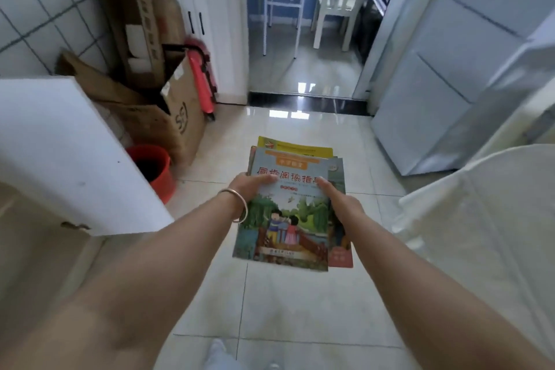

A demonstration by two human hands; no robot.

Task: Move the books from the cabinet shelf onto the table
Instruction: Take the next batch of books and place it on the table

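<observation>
1. Left hand [250,189] and right hand [339,201] each grip a side of the stack of books [292,207], carried above the tiled floor [300,303].
2. Open floor runs ahead to a doorway.
3. At left, a red bucket [153,168] stands beside cardboard boxes [168,117].

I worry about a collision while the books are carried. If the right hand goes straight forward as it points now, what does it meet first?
The right hand, holding the stack of books with the left hand, points up the tiled floor toward the doorway. The way looks free up to the dark threshold; depth beyond is unclear.
</observation>
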